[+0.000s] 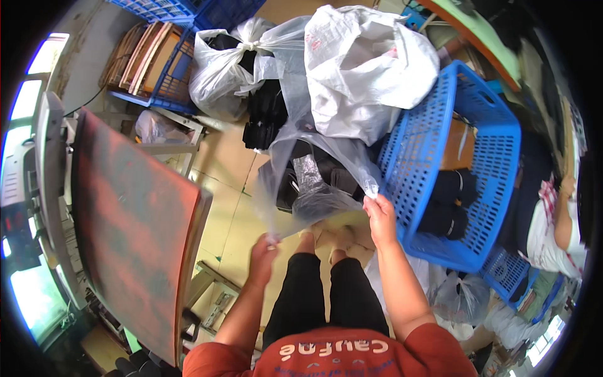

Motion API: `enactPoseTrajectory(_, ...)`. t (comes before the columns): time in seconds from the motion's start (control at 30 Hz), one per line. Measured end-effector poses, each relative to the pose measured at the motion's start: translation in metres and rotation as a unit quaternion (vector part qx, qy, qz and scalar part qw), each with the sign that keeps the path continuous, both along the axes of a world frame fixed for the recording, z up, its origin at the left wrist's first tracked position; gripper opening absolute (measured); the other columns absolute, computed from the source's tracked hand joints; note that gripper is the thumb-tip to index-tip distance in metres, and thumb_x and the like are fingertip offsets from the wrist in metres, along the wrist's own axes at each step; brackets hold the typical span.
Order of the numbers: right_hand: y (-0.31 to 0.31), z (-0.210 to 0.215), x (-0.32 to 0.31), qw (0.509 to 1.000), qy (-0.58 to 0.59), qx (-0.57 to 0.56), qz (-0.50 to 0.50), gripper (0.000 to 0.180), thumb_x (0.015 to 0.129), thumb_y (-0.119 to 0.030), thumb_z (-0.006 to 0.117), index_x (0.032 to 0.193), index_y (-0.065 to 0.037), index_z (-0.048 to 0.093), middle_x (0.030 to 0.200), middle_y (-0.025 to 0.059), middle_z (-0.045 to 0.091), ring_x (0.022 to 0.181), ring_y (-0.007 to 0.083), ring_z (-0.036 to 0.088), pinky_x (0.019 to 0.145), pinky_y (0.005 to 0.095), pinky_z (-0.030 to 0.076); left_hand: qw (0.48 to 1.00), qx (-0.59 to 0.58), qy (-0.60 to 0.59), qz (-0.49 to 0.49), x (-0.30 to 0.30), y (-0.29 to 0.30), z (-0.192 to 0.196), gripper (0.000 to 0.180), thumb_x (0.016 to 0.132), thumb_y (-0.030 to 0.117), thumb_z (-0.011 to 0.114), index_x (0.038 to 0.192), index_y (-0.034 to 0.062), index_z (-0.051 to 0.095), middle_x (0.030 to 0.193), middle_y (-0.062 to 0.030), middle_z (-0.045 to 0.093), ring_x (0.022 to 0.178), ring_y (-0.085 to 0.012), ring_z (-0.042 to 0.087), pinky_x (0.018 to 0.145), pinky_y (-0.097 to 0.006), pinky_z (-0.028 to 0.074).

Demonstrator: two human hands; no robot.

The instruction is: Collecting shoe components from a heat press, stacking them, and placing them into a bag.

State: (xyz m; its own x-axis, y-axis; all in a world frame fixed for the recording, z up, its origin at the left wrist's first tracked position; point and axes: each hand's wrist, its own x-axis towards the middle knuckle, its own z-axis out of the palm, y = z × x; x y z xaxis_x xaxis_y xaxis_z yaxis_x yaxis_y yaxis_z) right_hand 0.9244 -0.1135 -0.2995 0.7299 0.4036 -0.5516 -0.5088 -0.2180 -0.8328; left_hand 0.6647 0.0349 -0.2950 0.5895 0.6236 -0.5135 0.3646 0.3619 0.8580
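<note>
A clear plastic bag (326, 202) stands in front of my feet, its mouth stretched wide between my hands. Folded black items (336, 171) lie inside it. My left hand (262, 254) is closed on the near left corner of the bag's rim. The right corner is bunched in my right hand (379, 217), close to the blue basket's side. Just beyond the bag is a stack of black bundles (264, 116), with clear plastic beside it. Both forearms reach forward over my legs.
A large blue basket (411, 169) holding black rolls (447, 210) stands at my right. Ahead sit a white woven sack (367, 72) and a knotted clear bag (217, 81). A reddish-topped table (135, 232) borders my left side. Crates (151, 81) with boards stand at the far left.
</note>
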Motion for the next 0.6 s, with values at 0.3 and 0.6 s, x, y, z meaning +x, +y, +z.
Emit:
enactPoseTrajectory(0.3,-0.077,0.126,0.042,0.993,-0.083,0.079,-0.024,0.022,0.092,-0.020,0.050,0.077,-0.005,0.056,0.068,-0.0035,0.049,0.060,0.0047,0.043,0.054,0.0207,0.035,0.997,0.013,-0.074,0.000,0.039,-0.016,0.198,0.011,0.087,0.013,0.050,0.078,0.0075,0.050,0.065,0.0022,0.048,0.059,-0.0069,0.043,0.053,-0.022,0.033)
enactPoseTrajectory(0.6,-0.102,0.299,0.002,0.857,-0.425,0.243,0.163,0.009,0.077,-0.009,0.065,0.073,-0.001,0.061,0.089,0.0082,0.045,0.080,0.0210,0.044,0.073,0.0275,0.037,0.979,0.028,-0.197,-0.050,-0.022,-0.046,0.392,0.017,0.079,0.003,0.058,0.093,-0.0027,0.050,0.076,-0.0046,0.052,0.067,-0.0146,0.048,0.064,-0.029,0.040)
